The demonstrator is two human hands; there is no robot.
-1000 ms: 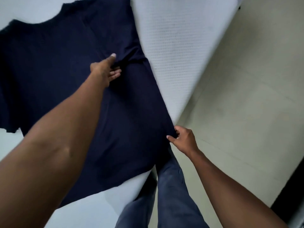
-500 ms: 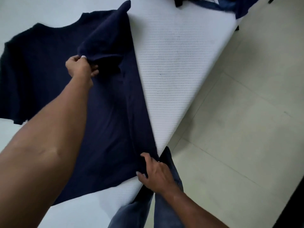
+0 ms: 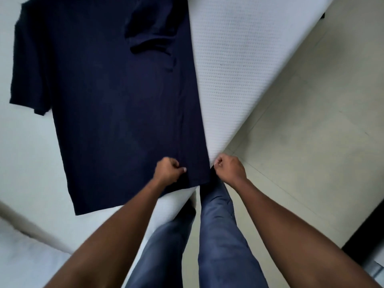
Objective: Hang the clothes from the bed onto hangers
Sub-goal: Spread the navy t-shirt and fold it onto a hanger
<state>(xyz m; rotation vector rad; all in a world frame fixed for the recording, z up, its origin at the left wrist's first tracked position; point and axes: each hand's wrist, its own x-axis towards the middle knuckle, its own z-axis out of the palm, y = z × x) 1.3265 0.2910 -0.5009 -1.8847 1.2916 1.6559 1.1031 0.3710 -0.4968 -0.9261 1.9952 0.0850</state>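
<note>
A navy blue T-shirt [image 3: 108,90] lies flat on the white bed [image 3: 234,65], its hem toward me and its right sleeve folded in over the chest. My left hand [image 3: 167,171] pinches the hem near its right end, fingers curled. My right hand [image 3: 228,167] grips the shirt's lower right corner at the mattress edge. No hanger is in view.
The bed's corner [image 3: 176,204] points at my legs in blue jeans [image 3: 220,235]. Pale tiled floor [image 3: 301,132] spreads to the right of the bed. A dark object [image 3: 365,235] stands at the right edge of the floor.
My left hand let go of the folded sleeve and came down to the hem beside my right hand. The sleeve now lies folded on the shirt. The shirt lies flatter.
</note>
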